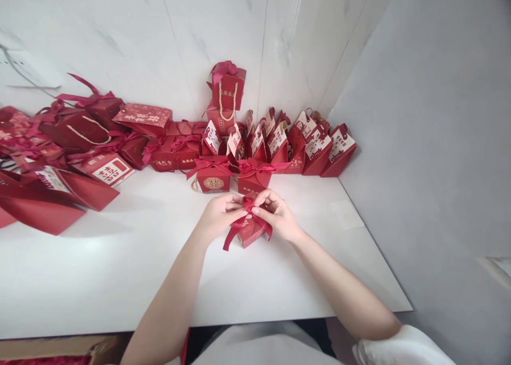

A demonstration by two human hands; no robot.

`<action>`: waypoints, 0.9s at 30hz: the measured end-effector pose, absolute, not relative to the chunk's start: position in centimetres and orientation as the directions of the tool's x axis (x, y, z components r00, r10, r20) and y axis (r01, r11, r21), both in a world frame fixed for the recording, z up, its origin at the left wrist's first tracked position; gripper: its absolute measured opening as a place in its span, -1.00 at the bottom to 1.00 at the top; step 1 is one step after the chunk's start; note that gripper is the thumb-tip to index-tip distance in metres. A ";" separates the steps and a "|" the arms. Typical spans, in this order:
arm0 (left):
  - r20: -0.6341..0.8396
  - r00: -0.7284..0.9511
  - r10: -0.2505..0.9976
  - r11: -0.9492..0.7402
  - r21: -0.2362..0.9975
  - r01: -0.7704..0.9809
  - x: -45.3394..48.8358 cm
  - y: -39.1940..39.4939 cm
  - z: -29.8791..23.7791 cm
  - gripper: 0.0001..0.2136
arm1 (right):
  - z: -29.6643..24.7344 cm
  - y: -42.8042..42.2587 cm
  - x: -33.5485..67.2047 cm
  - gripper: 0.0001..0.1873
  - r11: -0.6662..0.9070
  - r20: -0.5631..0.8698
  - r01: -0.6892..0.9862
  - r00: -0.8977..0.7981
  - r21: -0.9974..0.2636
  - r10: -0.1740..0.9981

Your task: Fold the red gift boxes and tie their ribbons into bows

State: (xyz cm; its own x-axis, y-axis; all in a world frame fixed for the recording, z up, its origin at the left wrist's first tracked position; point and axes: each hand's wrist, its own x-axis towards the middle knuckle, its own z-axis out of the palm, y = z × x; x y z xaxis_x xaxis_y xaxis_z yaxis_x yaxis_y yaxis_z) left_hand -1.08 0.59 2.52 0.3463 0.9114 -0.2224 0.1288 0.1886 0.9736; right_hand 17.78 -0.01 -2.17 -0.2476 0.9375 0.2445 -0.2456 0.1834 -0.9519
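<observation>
A small red gift box (252, 237) rests on the white table, in front of me. Over its top runs a dark red ribbon (236, 232), looped at the middle with its tails hanging down the front. From the left, my left hand (219, 216) pinches the ribbon near the loop with thumb and fingers. On the other side my right hand (279, 214) pinches the ribbon too, its thumb close to the left one. The fingers cover part of the box's top and the middle of the bow.
Right behind stand two ribbon-tied boxes, a medallion box (213, 181) and a plain red one (254, 180). Pointed red boxes (317, 147) line the wall. Bags and boxes pile up at left (72, 125). A cardboard carton (51, 349) sits below the table edge. A grey wall (431, 141) bounds the right.
</observation>
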 end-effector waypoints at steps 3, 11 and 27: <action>-0.215 0.348 0.913 0.170 0.973 0.156 -1.1 0.9 2.7 -0.79 | -2.0 0.0 17.8 -0.72 0.159 0.230 -0.268 -0.262 -0.950 0.937; -0.205 0.428 0.880 0.124 0.970 0.211 -1.1 0.8 3.7 -0.81 | -1.9 0.4 18.5 -0.56 0.198 0.251 -0.186 -0.323 -0.962 0.912; -0.036 0.453 0.891 -0.184 0.883 0.433 -1.3 -0.3 3.1 -0.84 | -1.5 -0.2 18.1 -0.79 0.329 0.306 0.094 -0.200 -0.940 0.931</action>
State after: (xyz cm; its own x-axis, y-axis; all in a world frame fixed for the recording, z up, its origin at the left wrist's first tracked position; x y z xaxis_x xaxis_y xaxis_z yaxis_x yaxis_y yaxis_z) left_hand -1.34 -0.35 3.10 0.4527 0.8910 -0.0362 0.4326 -0.1839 0.8827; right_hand 18.07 -0.17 -1.48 -0.1997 0.9310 0.3056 0.0944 0.3288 -0.9397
